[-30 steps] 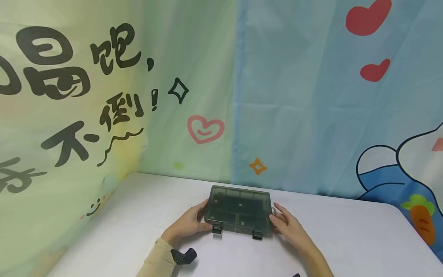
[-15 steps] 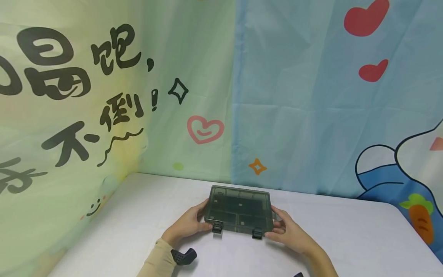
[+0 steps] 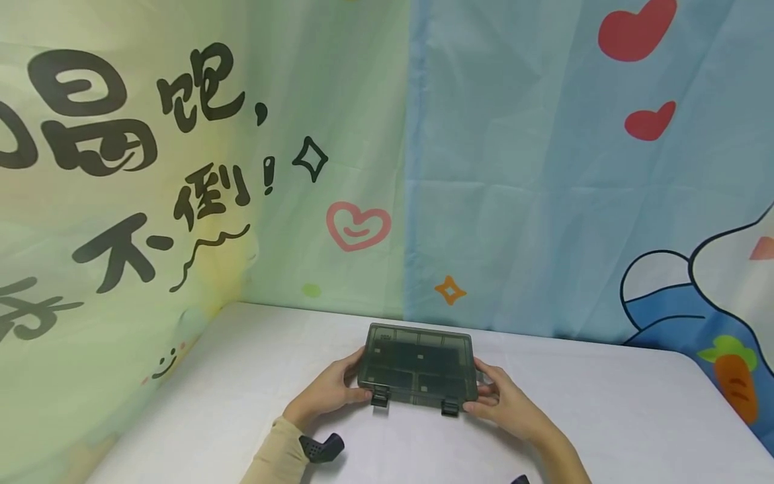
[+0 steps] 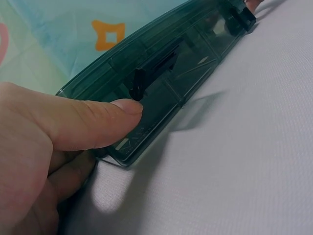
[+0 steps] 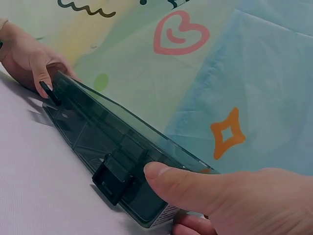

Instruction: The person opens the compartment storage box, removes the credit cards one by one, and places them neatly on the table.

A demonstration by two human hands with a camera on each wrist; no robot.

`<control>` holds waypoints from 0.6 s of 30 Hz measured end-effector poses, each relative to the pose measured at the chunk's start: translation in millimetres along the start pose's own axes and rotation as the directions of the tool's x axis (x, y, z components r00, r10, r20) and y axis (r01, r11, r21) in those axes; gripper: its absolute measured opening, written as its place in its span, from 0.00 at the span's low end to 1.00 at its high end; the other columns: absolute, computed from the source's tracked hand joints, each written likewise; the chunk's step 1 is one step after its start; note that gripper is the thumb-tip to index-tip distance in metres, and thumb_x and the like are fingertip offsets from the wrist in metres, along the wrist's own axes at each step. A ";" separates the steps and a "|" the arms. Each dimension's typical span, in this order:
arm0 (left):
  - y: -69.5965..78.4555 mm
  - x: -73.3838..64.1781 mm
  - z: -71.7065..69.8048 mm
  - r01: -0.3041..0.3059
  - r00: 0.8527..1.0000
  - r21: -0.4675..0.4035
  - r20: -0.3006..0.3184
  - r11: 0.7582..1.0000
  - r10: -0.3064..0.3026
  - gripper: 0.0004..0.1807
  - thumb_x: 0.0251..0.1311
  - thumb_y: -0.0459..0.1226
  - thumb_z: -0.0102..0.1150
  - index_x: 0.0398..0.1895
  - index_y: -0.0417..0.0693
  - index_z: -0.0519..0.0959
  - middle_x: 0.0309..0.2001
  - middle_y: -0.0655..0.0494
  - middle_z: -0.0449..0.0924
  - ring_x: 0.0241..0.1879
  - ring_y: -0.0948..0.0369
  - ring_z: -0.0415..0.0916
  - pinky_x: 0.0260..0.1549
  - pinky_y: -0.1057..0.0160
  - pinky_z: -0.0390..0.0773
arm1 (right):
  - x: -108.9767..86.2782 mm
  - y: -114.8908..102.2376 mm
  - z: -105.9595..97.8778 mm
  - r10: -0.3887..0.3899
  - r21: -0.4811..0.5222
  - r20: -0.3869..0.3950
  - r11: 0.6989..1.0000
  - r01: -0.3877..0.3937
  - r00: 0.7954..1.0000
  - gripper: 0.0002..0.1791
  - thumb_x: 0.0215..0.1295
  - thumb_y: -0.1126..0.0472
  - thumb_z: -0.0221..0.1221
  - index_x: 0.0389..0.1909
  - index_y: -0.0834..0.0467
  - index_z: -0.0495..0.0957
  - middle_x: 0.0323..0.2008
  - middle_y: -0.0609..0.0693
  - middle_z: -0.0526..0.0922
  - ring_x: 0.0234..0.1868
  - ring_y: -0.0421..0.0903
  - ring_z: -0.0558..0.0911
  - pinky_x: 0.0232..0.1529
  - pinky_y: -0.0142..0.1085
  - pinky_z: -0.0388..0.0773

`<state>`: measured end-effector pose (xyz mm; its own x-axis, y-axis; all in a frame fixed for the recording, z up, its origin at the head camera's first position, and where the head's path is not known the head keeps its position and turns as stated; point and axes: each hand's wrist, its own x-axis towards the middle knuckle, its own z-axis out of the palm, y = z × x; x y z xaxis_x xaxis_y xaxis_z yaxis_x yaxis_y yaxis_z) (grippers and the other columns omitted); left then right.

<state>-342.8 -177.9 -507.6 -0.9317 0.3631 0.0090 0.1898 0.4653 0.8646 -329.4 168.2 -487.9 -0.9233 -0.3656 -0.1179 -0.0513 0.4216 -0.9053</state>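
A dark translucent green plastic storage box (image 3: 417, 359) with a lid and inner compartments is on the white table, its front edge facing me. Two black latches, the left one (image 3: 379, 396) and the right one (image 3: 450, 407), stick out from that edge. My left hand (image 3: 326, 391) grips the box's left end, thumb on the front face beside the latch. At the other end, my right hand (image 3: 508, 405) holds the right front corner. Its thumb presses the front face near the right latch (image 5: 115, 178), and the other fingers are partly hidden behind the box's end.
The white-covered table (image 3: 605, 410) spreads around the box. Close behind it hangs a printed cloth backdrop (image 3: 502, 235), with another side of it along the left. A black wrist device (image 3: 322, 448) sits at the left sleeve.
My right hand has shifted its grip: the thumb came down from the right side to the front corner, and the fingers closed in on the end. Left hand and box look the same.
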 end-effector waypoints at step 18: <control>1.8 -0.6 0.4 0.020 1.000 -0.016 0.004 1.000 -0.020 0.50 0.45 0.39 0.70 0.73 0.45 0.55 0.72 0.46 0.57 0.71 0.47 0.55 0.71 0.43 0.51 | -6.6 -19.0 -2.9 0.080 -0.116 -0.043 0.990 -0.085 0.996 0.49 0.55 0.48 0.67 0.73 0.58 0.53 0.66 0.64 0.54 0.64 0.65 0.67 0.58 0.49 0.76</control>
<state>-341.8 -177.0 -506.3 -0.9341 0.3568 -0.0101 0.1660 0.4593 0.8726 -323.5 165.0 -468.7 -0.9400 -0.2943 -0.1725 -0.0165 0.5443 -0.8387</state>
